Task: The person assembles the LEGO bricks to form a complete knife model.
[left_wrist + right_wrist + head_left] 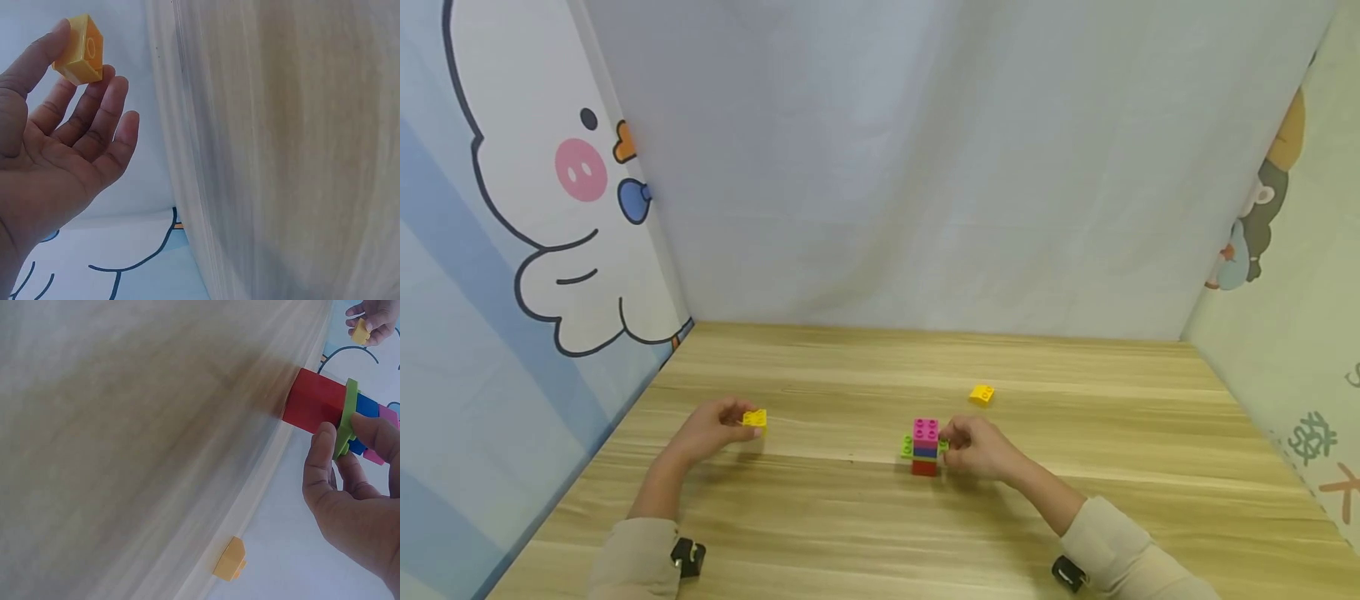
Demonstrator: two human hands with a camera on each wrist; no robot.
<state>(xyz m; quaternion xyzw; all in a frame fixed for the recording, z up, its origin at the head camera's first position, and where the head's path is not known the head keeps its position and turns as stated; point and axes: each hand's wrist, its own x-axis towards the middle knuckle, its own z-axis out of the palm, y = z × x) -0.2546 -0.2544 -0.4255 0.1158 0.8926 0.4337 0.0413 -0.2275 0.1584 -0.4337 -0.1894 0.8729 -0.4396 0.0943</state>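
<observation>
Between the thumb and fingertips of my left hand (711,431) is a yellow toy brick (755,418), held above the table; its hollow underside (92,49) shows in the left wrist view. My right hand (985,448) pinches one end of a flat green plate (347,417) in a small stack. From the bottom, that stack has a red brick (314,400), the green plate sticking out both sides, a blue brick (367,412) and a pink brick (926,431) on top. The stack stands upright with its red base at the tabletop.
A second yellow brick (982,395), with a sloped side, lies on the wooden table (820,525) behind my right hand. A pale curtain (880,167) hangs along the table's back edge, and cartoon-printed cloth (580,275) borders the left side.
</observation>
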